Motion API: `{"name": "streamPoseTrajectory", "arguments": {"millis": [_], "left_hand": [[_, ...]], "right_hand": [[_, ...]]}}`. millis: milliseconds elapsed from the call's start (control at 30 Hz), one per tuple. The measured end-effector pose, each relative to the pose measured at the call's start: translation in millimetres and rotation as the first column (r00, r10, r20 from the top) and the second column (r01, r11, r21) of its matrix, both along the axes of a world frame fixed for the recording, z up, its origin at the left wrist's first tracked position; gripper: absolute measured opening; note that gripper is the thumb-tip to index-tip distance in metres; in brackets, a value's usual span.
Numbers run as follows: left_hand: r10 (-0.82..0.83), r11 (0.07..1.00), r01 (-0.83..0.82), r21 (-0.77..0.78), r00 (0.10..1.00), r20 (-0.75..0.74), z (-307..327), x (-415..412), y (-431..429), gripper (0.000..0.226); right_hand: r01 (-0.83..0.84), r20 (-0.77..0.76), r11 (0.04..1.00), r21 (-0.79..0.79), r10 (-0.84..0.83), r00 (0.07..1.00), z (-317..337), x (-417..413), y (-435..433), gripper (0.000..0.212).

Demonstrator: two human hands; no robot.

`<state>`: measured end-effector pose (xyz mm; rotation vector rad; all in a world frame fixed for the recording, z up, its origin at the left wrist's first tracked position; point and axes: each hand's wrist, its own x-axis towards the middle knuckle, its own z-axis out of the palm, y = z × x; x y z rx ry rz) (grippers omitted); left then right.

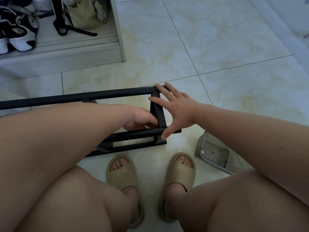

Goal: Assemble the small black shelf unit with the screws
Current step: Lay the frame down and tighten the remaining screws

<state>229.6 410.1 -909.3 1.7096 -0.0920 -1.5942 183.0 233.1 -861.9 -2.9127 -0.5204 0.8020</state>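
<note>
Pale tiled floor [217, 39], black shelf frame [117, 95] lying on it, long axis left to right; right hand [177, 111] splayed wide over its right end piece [160, 114]; left hand [138, 119] curled just inside that end, grip impossible to tell.

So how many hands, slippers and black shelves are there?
hands: 2, the left hand and the right hand
beige slippers: 2
black shelf unit: 1
total: 5
</note>
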Motion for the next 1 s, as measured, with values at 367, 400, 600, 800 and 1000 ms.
{"name": "streamPoseTrajectory", "arguments": {"millis": [367,400,600,800,1000], "left_hand": [[0.016,1.000,-0.016,0.022,1.000,0.002,0,3,1,0.026],[0.013,1.000,-0.013,0.027,1.000,0.004,1,2,0,0.022],[0.031,0.999,-0.032,0.035,0.999,0.018,6,0,-4,0.017],[-0.373,0.876,0.274,0.398,0.907,0.195,37,-1,10,0.022],[-0.520,0.731,0.412,0.544,0.853,0.052,70,-13,51,0.076]], "right_hand": [[0.004,-0.003,1.000,0.009,-0.004,1.000,-3,1,-2,0.138],[0.002,-0.002,1.000,0.006,-0.002,1.000,-3,1,-2,0.138],[0.000,-0.007,1.000,-0.004,0.000,1.000,-2,1,-1,0.138],[0.018,-0.037,0.996,-0.085,-0.022,0.999,13,-4,10,0.132],[0.067,-0.100,0.995,-0.081,-0.075,0.992,30,-28,19,0.103]]}}
